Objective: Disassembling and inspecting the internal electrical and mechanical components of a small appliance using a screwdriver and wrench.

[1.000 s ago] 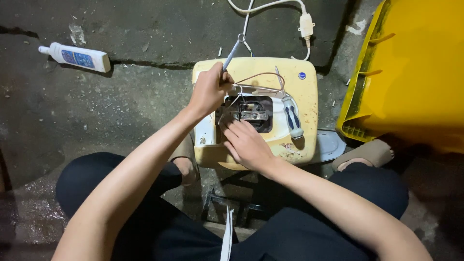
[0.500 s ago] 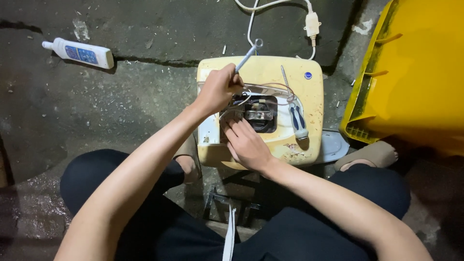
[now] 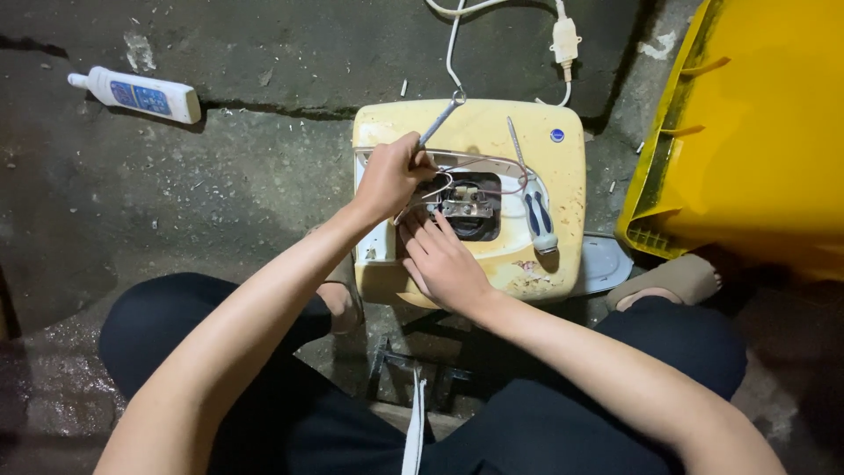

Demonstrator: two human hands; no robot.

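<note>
Landmark: cream-yellow appliance casing, lying flat on the concrete floor between the person's knees.

Left hand over the casing's left half, fingers closed round a slim metal wrench; the tool's ring end points to the casing's far edge. Right hand rests at the near edge of the dark opening in the casing's middle, fingers spread flat, holding nothing.

Risks, as judged: loose wires loop across the opening close to the wrench; a slip could snag or nick them. Right fingertips sit just beside the metal terminal block, so a slipping tool could strike them.

Containers: the opening holds the terminal block and wire ends. Yellow bin right of the casing; contents not visible.

Also: blue-and-white screwdriver lying on the casing right of the opening; white tube well left of the casing; white plug and cord beyond its far edge.
</note>
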